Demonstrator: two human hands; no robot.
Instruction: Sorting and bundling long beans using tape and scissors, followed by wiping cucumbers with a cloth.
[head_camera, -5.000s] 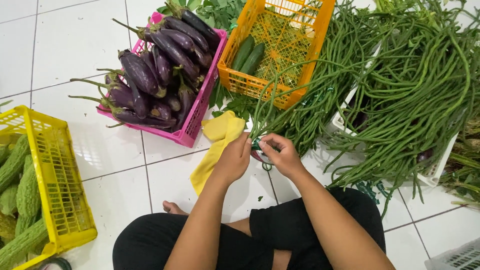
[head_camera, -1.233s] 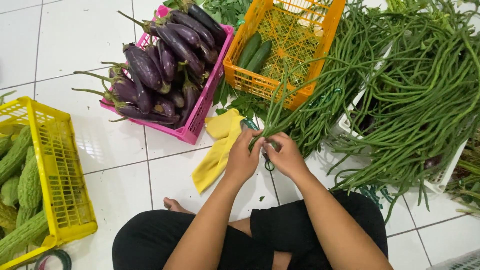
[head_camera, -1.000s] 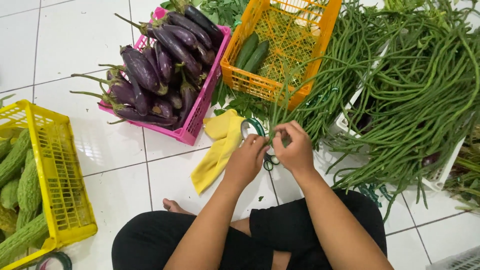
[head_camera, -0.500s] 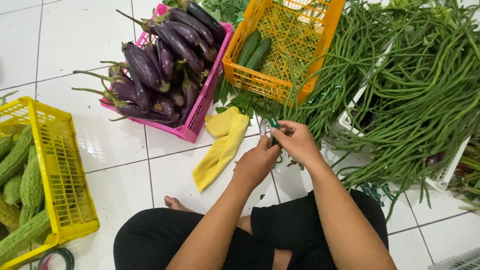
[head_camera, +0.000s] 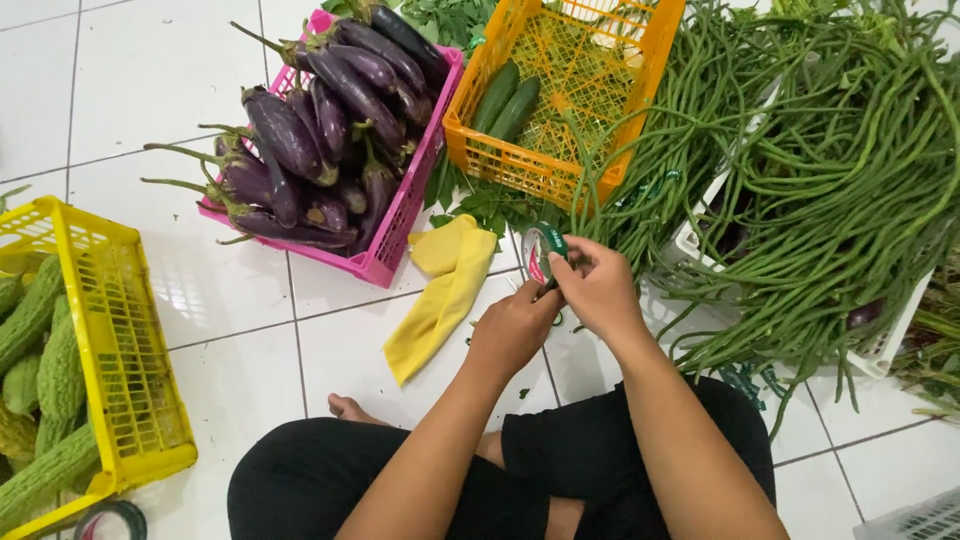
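Right hand (head_camera: 598, 290): I pinch a roll of tape (head_camera: 541, 252), raised for picking.
Left hand (head_camera: 515, 325): fingers closed at the tape's end.

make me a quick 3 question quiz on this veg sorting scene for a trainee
1. True or false: the pink crate holds purple eggplants.
2. What do the right hand and left hand hold between them?
A. a knife
B. a small roll of tape
C. a cucumber
3. Fill in: the yellow cloth lies on the white tiled ____, just in front of the pink crate.

Key:
1. True
2. B; both hands are at the roll, next to the pile of long beans.
3. floor
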